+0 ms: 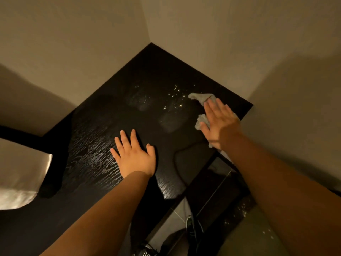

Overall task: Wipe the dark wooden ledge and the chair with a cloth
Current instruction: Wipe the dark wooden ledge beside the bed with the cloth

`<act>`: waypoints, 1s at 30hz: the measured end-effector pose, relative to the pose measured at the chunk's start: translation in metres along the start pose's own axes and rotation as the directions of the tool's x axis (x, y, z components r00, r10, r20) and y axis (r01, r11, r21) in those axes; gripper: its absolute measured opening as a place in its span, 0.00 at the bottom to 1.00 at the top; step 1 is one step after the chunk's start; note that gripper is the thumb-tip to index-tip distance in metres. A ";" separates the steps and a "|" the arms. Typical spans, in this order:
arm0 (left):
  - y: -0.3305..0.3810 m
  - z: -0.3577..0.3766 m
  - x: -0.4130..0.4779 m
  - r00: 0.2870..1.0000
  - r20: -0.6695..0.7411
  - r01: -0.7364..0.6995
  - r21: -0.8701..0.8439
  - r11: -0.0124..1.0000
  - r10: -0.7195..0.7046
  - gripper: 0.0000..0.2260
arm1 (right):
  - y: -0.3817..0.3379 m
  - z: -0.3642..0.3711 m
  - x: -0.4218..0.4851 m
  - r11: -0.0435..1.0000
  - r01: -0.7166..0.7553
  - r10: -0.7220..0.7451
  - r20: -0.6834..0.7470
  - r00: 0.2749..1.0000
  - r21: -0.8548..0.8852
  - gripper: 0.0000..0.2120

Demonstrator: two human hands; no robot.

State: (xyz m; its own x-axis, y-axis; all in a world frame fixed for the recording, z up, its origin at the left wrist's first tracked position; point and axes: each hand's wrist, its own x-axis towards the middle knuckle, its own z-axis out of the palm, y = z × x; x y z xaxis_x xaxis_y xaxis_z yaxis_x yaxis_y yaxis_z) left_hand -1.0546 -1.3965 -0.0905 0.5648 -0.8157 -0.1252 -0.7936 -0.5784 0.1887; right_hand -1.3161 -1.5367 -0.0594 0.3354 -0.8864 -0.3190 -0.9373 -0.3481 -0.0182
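Two bare forearms reach in from the bottom edge, the right forearm [276,182] closest to the lens and the left forearm [103,206] beside it.

The right hand [219,122] lies palm down with its fingers straight and only slightly parted, pressing flat on a crumpled grey cloth [202,97]. The cloth shows past the fingertips, beside the thumb and under the wrist. It sits on the dark wooden counter [103,126], close to the counter's right edge and the wall [276,52] there.

The left hand [133,156] rests palm down on the bare wood nearer the middle, fingers spread, holding nothing.

Just left of the cloth, a scatter of small bright droplets [175,98] glints on the surface, with dull smeared patches beyond them. A thin dark cord [177,163] loops across the wood between the two hands and runs off the near edge.

The counter fills a corner where two pale walls meet. At the far left lies a pale padded fabric [22,178]; I cannot tell what it belongs to. Below the counter's near edge are a tiled floor [171,233] and dark shoes [191,228].
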 end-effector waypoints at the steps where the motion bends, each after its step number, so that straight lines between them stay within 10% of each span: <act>1: 0.000 0.000 0.000 1.000 -0.004 -0.001 0.003 1.000 0.001 0.36 | -0.003 0.000 0.002 0.999 -0.033 0.033 0.003 0.999 0.029 0.36; 6: 0.001 0.000 0.000 1.000 -0.002 -0.001 0.001 1.000 0.001 0.36 | -0.058 0.030 -0.042 0.985 0.130 -0.108 -0.179 0.978 0.113 0.36; 10: 0.000 0.000 0.000 1.000 -0.007 -0.003 0.008 1.000 0.003 0.36 | -0.028 0.017 -0.033 0.952 0.306 -0.306 -0.020 0.952 -0.016 0.39; 18: 0.000 0.000 0.001 1.000 -0.014 -0.005 0.014 1.000 0.005 0.36 | 0.006 -0.008 0.033 0.985 -0.173 0.174 -0.064 0.983 0.025 0.37; 25: 0.000 0.000 0.000 1.000 -0.024 0.000 0.002 1.000 0.000 0.35 | -0.007 0.007 -0.014 0.993 0.121 -0.122 -0.029 0.992 -0.013 0.40; 30: 0.001 -0.001 0.000 1.000 -0.029 0.008 -0.001 1.000 -0.008 0.35 | 0.021 -0.007 0.037 0.997 -0.077 0.079 -0.134 0.988 0.019 0.39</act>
State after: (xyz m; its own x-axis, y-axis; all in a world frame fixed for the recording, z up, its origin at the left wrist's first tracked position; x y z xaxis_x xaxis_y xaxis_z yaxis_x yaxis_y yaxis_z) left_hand -1.0553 -1.3973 -0.0897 0.5775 -0.8105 -0.0983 -0.7888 -0.5849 0.1890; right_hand -1.3224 -1.5785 -0.0652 0.2702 -0.9440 -0.1895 -0.9619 -0.2730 -0.0114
